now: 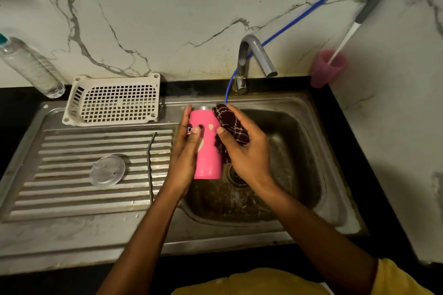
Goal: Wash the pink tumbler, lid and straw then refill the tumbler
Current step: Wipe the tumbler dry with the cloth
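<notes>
The pink tumbler (pixel 208 151) is held over the left edge of the sink basin (pixel 297 151), its steel rim pointing away from me. My left hand (pixel 184 151) grips its left side, thumb across the printed face. My right hand (pixel 247 148) holds a dark maroon patterned cloth (pixel 230 127) pressed against the tumbler's right side. The clear round lid (pixel 107 170) lies flat on the ribbed drainboard (pixel 72 189). The thin metal straw (pixel 150 165) lies lengthwise on the drainboard, just right of the lid.
A grey tap (pixel 256 55) stands behind the basin with a blue hose (pixel 299 14) running past it. A white plastic basket (pixel 112 100) sits at the drainboard's back. A clear water bottle (pixel 28 67) leans far left. A pink cup (pixel 327 68) with a brush stands back right.
</notes>
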The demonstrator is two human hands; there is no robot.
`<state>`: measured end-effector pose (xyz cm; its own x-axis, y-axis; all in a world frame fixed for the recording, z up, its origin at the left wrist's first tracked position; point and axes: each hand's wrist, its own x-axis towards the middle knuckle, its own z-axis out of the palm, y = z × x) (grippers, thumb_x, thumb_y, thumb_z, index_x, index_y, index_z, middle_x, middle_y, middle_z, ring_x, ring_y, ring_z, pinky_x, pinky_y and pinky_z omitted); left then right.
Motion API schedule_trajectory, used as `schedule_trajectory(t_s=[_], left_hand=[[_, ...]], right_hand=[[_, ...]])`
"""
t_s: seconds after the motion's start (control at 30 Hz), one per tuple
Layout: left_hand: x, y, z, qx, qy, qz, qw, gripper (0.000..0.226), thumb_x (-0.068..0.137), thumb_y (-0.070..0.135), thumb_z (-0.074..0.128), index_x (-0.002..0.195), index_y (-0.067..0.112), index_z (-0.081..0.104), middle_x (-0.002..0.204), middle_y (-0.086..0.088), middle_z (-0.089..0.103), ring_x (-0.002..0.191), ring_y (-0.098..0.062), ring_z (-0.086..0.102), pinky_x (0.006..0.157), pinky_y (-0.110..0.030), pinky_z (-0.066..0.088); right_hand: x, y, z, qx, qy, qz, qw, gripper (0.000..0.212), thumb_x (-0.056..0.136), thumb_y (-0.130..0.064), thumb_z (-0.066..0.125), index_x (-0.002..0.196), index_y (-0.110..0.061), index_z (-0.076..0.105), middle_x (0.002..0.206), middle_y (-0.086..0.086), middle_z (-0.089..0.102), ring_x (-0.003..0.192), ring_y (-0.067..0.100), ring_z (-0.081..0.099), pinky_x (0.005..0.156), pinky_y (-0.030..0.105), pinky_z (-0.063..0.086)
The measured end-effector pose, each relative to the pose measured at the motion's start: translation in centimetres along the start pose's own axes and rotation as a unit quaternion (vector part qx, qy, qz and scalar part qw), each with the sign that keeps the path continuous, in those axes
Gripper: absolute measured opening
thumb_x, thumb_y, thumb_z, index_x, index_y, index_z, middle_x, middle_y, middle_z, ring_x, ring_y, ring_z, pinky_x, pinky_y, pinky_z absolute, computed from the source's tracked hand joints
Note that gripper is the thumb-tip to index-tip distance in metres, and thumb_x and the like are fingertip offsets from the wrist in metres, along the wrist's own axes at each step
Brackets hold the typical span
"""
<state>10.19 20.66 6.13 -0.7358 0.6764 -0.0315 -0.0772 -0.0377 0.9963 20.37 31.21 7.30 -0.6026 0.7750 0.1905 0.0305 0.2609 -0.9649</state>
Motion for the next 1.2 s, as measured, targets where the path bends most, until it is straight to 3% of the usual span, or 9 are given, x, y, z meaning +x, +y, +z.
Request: schedule_trajectory(t_s=[0.1, 0.27, 0.33, 0.47, 0.6, 0.7, 0.9, 1.07, 1.2], left_hand=[[0.1, -1.0, 0.2, 0.117, 0.002, 0.007, 0.993, 0.069, 0.080, 0.083, 0.051, 0.143, 0.068, 0.027, 0.151, 0.009, 0.039, 0.129, -0.020, 0.054, 0.099, -0.057, 0.052], [-0.1, -0.8, 0.1, 0.232, 0.003, 0.096, 0.968, 0.054, 0.097, 0.064, 0.042, 0.147, 0.060, 0.023, 0.147, 0.021, 0.038, 0.138, -0.007, 0.041, 0.113, -0.050, 0.040], [-0.2, -0.3, 0.1, 0.242, -0.012, 0.105, 0.964, 0.057, 0.098, 0.059, 0.039, 0.152, 0.052, 0.020, 0.152, 0.032, 0.030, 0.145, -0.005, 0.033, 0.118, -0.049, 0.033], [-0.3, 0.1, -0.4, 0.243, -0.068, 0.077, 0.965, 0.073, 0.091, 0.067, 0.042, 0.153, 0.058, 0.004, 0.167, 0.018, 0.008, 0.153, -0.006, 0.017, 0.122, -0.053, 0.027], [-0.1, 0.4, -0.9, 0.237, -0.060, 0.098, 0.965, 0.084, 0.086, 0.063, 0.057, 0.158, 0.042, 0.019, 0.163, 0.007, 0.027, 0.146, -0.014, 0.034, 0.116, -0.052, 0.037], [-0.2, 0.3, -1.0, 0.234, -0.051, 0.107, 0.965, 0.089, 0.084, 0.061, 0.061, 0.159, 0.033, 0.020, 0.161, 0.006, 0.029, 0.145, -0.011, 0.035, 0.117, -0.048, 0.038], [-0.1, -0.2, -0.7, 0.184, -0.044, 0.089, 0.978, 0.095, 0.083, 0.068, 0.064, 0.159, 0.040, 0.015, 0.165, 0.009, 0.025, 0.147, -0.010, 0.034, 0.117, -0.049, 0.038], [-0.4, 0.4, -0.5, 0.070, -0.009, 0.060, 0.996, 0.091, 0.080, 0.034, 0.078, 0.157, 0.028, 0.031, 0.150, 0.004, 0.049, 0.125, -0.007, 0.058, 0.091, -0.023, 0.055], [-0.6, 0.3, 0.0, -0.008, 0.021, 0.033, 0.999, 0.093, 0.073, 0.040, 0.080, 0.155, 0.030, 0.036, 0.141, 0.014, 0.055, 0.119, -0.007, 0.062, 0.087, -0.031, 0.058]], right_hand=[[-0.5, 0.0, -0.6, -0.008, 0.034, -0.004, 0.999, 0.053, 0.087, -0.039, 0.069, 0.138, -0.028, 0.060, 0.129, -0.005, 0.066, 0.115, 0.005, 0.064, 0.098, 0.037, 0.055], [-1.3, -0.3, -0.8, -0.013, 0.061, -0.012, 0.998, 0.049, 0.088, -0.030, 0.072, 0.136, -0.026, 0.062, 0.127, -0.006, 0.065, 0.113, 0.006, 0.065, 0.095, 0.034, 0.056], [-1.5, -0.5, -0.6, -0.013, 0.071, -0.011, 0.997, 0.048, 0.089, -0.024, 0.073, 0.136, -0.026, 0.062, 0.127, -0.006, 0.065, 0.113, 0.004, 0.065, 0.095, 0.031, 0.056], [-1.7, -0.8, -0.2, -0.013, 0.068, -0.004, 0.998, 0.047, 0.090, -0.024, 0.073, 0.135, -0.030, 0.062, 0.128, -0.008, 0.066, 0.113, 0.003, 0.064, 0.095, 0.033, 0.056], [-2.2, -0.9, 0.1, 0.003, 0.068, -0.007, 0.998, 0.048, 0.089, -0.028, 0.071, 0.135, -0.030, 0.061, 0.127, -0.008, 0.065, 0.114, 0.005, 0.065, 0.094, 0.030, 0.056], [-2.2, -0.8, 0.2, 0.019, 0.065, -0.006, 0.998, 0.047, 0.089, -0.022, 0.071, 0.135, -0.026, 0.061, 0.128, -0.005, 0.066, 0.115, 0.005, 0.064, 0.095, 0.029, 0.055], [-1.6, -0.7, -0.4, 0.067, 0.052, -0.001, 0.996, 0.044, 0.093, -0.009, 0.067, 0.135, -0.020, 0.062, 0.130, 0.001, 0.067, 0.119, 0.011, 0.064, 0.101, 0.037, 0.053], [-1.5, -1.1, -0.7, 0.032, 0.039, -0.028, 0.998, 0.045, 0.092, -0.005, 0.068, 0.133, -0.022, 0.062, 0.127, -0.002, 0.067, 0.116, 0.006, 0.064, 0.097, 0.023, 0.051], [0.7, -1.7, -0.8, -0.119, 0.024, -0.072, 0.990, 0.043, 0.092, -0.017, 0.070, 0.134, -0.024, 0.064, 0.123, -0.007, 0.067, 0.109, -0.003, 0.060, 0.091, 0.007, 0.045]])
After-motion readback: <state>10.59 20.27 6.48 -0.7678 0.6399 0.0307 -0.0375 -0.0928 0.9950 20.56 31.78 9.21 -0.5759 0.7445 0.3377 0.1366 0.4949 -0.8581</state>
